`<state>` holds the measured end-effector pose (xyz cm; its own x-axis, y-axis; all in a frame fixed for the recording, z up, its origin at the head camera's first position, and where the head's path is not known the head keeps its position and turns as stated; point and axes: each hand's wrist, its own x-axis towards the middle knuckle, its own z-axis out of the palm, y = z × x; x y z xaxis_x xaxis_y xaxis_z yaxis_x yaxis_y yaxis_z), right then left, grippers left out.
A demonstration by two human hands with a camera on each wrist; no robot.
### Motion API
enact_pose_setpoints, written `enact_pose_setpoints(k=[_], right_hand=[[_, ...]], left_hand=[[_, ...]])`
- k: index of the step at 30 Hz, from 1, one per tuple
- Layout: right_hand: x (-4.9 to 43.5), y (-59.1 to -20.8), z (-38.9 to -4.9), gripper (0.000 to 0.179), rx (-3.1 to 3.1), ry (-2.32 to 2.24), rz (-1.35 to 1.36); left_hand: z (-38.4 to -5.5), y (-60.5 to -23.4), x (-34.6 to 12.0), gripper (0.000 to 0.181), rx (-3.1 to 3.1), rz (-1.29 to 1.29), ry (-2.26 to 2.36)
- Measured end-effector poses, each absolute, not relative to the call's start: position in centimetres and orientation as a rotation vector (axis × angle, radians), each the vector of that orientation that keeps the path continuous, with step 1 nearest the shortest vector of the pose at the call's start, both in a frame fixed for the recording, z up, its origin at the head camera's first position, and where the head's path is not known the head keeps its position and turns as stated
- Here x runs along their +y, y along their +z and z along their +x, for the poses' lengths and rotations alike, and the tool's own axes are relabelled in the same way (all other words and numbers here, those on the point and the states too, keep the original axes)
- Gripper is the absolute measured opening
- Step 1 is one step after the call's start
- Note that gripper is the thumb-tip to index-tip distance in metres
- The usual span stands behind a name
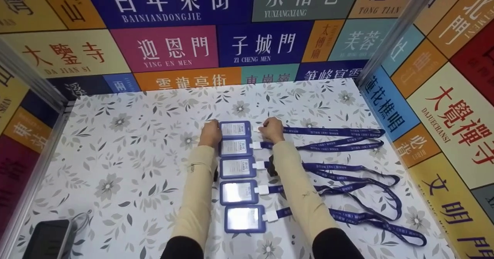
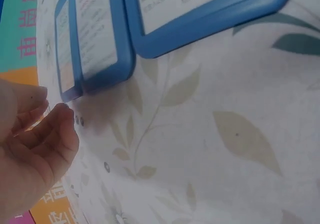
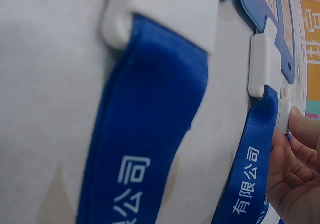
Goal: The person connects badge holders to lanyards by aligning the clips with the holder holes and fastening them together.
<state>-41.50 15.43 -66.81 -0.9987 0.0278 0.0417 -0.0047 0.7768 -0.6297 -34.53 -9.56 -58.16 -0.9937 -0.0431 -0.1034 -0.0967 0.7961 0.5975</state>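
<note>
Several blue-framed card holders lie in a column on the flower-patterned table. My left hand [image 1: 210,132] is at the left edge of the farthest card holder [image 1: 234,129]. In the left wrist view, its thumb and finger stand slightly apart, with fingertips [image 2: 64,110] right by that holder's corner. My right hand [image 1: 272,129] pinches the white clip [image 3: 284,115] of the farthest lanyard, close to the holder's slotted end. That blue lanyard [image 1: 332,131] runs off to the right. The second card holder [image 1: 235,147] lies just nearer, its white clip [image 3: 265,64] attached.
Nearer me lie the third [image 1: 237,168], fourth [image 1: 239,192] and closest card holders [image 1: 245,219], their blue lanyards [image 1: 405,236] looping rightward. A dark-screened device [image 1: 48,237] with a cable sits at front left. Colourful panels with lettering [image 1: 166,46] wall the table's back and sides.
</note>
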Motion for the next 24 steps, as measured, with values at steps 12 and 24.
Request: enact_pose_setpoints(k=[12,24], right_hand=[[14.6,-64.3,-40.5,0.023,-2.89,1.072,-0.008],[17.1,-81.3,-51.3,0.04,-2.905,0.917,0.005]], left_hand=[[-31.2,-53.6,-8.2,0.019,2.923,-0.058,0.829],[-45.9,-80.1,-11.7,0.019,3.065,0.093,0.737]])
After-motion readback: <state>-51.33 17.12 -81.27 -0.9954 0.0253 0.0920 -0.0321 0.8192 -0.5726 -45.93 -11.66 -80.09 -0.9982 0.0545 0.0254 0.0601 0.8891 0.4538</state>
